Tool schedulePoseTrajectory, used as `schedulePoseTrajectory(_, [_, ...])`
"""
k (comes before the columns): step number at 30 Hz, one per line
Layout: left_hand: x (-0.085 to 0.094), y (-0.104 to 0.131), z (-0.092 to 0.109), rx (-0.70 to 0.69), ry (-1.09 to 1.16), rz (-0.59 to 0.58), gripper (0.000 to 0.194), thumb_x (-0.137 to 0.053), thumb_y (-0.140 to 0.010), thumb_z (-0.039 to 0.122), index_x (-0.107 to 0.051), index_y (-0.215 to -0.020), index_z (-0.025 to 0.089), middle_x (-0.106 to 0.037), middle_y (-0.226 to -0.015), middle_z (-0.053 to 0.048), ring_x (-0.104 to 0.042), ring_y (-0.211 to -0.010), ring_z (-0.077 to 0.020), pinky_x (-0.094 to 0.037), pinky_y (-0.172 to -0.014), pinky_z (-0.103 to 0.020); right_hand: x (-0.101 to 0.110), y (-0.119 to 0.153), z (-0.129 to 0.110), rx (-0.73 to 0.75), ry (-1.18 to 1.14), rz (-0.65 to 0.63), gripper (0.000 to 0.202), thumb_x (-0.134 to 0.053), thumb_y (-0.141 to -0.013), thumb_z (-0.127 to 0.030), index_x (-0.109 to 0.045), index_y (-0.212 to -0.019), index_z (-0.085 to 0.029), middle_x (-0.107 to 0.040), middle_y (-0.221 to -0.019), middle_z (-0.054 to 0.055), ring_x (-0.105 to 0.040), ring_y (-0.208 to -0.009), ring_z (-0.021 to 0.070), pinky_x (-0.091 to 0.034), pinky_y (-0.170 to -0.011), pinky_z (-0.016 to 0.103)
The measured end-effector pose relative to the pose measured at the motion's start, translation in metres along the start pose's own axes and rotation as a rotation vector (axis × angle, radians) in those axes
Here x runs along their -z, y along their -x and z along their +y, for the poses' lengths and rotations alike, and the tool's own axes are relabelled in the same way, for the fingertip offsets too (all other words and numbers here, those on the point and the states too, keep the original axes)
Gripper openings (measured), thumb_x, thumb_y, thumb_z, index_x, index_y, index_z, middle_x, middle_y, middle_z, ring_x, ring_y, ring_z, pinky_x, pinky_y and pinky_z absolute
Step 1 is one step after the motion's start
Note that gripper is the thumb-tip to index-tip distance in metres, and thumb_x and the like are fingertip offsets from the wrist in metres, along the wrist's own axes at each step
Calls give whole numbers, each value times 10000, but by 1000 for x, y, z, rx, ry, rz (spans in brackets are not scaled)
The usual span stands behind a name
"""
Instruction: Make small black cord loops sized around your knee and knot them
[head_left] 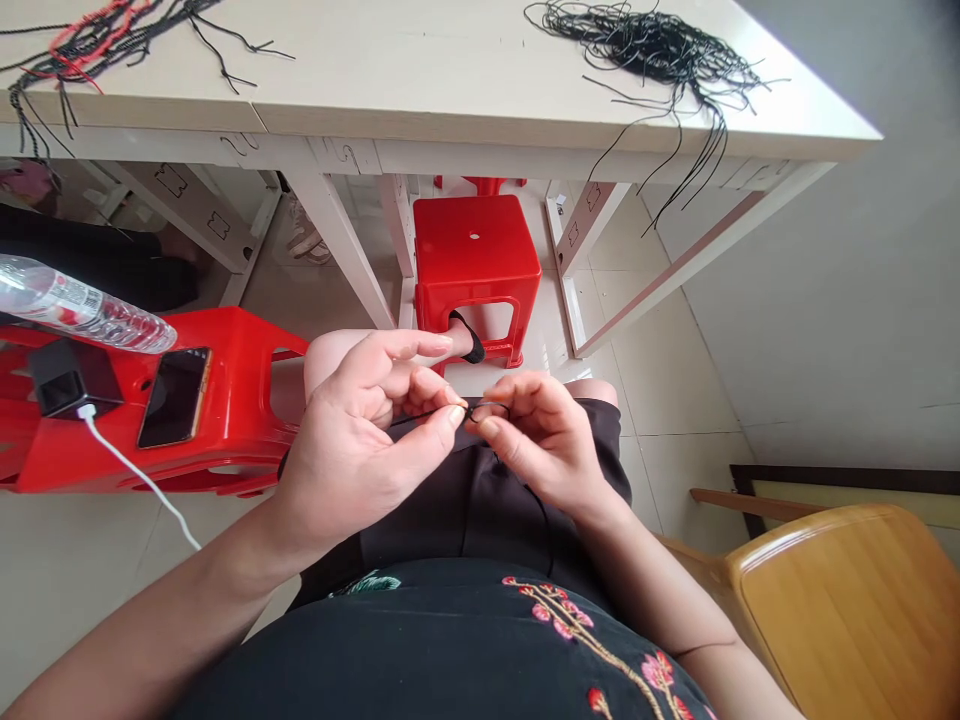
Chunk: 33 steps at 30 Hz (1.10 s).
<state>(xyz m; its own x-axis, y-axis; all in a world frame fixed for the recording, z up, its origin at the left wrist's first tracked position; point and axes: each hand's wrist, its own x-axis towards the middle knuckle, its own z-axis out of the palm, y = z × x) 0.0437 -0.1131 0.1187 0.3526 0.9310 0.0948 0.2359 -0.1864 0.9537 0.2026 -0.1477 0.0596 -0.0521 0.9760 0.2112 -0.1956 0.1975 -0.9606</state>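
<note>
A thin black cord (491,405) runs between my two hands above my lap, with a small loop or knot where the fingertips meet. My left hand (367,430) pinches it between thumb and fingers, the index finger stretched out above. On the other side, my right hand (544,435) grips the looped part between thumb and fingertips. Part of the cord hangs down against the dark shorts and is hard to follow there.
Ahead stands a pale table (405,60) bearing a bundle of black cords (652,45) and braided black and red cords (97,45). A red stool (476,240) is beneath. Left, another red stool (240,400) holds a bottle (90,305), phone (174,397) and charger (71,378). A wooden chair (847,600) stands right.
</note>
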Motion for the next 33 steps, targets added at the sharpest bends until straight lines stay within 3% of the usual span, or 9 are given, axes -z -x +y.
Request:
schedulePoseTrajectory(3, [-1, 0, 0, 20, -7, -41, 399, -638, -737, 161, -528, -1113, 241, -619, -688, 53, -627, -637, -107, -532, -649, -237, -2, 1, 5, 164, 227, 35, 420, -687, -781, -259, -484, -1148, -269, -660, -956, 31, -567, -655, 108, -494, -577, 263])
schedulePoseTrajectory(8, [1, 1, -3, 38, -18, -58, 426, -633, -752, 176, -535, -1160, 249, -611, -685, 51, -622, -643, -110, -528, -667, -238, 0, 0, 1, 290, 447, 45, 97, -618, -828, -211, -636, -920, -236, -667, -787, 19, -584, -659, 121, -492, -612, 273])
schedulePoseTrajectory(10, [3, 1, -4, 41, -4, -67, 410, -625, -769, 180, -540, -1162, 264, -611, -683, 52, -614, -638, -105, -520, -663, -231, 1, 0, -4, 184, 348, 64, 57, -591, -851, -232, -647, -850, -219, -652, -729, 9, -584, -651, 115, -486, -609, 261])
schedulePoseTrajectory(15, [4, -1, -3, 93, 14, -90, 372, -621, -788, 210, -547, -1149, 264, -607, -668, 43, -599, -605, -105, -506, -609, -218, -1, 0, -10, -212, -28, 80, 188, -630, -811, -363, -627, -748, -186, -595, -604, -19, -510, -533, 81, -445, -530, 229])
schedulePoseTrajectory(22, [5, -5, -5, 152, 22, -136, 282, -607, -777, 232, -559, -1054, 219, -599, -658, 25, -616, -623, -136, -518, -599, -245, -1, -4, -6, -388, -269, 21, 204, -659, -783, -369, -640, -812, -168, -564, -553, -42, -432, -430, 39, -313, -384, 168])
schedulePoseTrajectory(25, [4, -5, -7, 155, 17, -140, 284, -604, -778, 230, -556, -1057, 219, -611, -674, 25, -638, -644, -142, -530, -626, -255, -3, -3, -6, -304, -220, 29, 207, -675, -776, -341, -626, -919, -200, -627, -661, -26, -500, -475, 54, -396, -413, 176])
schedulePoseTrajectory(28, [3, -5, -7, 174, 32, -147, 286, -611, -767, 235, -558, -1047, 211, -623, -682, 24, -648, -648, -143, -540, -644, -264, -4, -1, -6, -163, -94, 17, 208, -667, -787, -337, -637, -958, -223, -679, -782, 5, -610, -627, 105, -518, -554, 237])
schedulePoseTrajectory(30, [2, -5, -7, 192, 38, -145, 291, -624, -751, 231, -558, -1033, 206, -628, -678, 26, -647, -648, -141, -539, -645, -264, -4, 0, -5, -59, 47, 9, 173, -658, -801, -314, -662, -946, -221, -701, -833, 22, -632, -686, 124, -539, -615, 264])
schedulePoseTrajectory(33, [2, -5, -8, 184, 37, -135, 306, -630, -743, 221, -555, -1040, 214, -626, -663, 36, -641, -647, -133, -529, -643, -252, -3, 1, -3, 81, 266, 15, 135, -651, -814, -278, -682, -928, -213, -708, -788, 24, -607, -623, 117, -521, -568, 256])
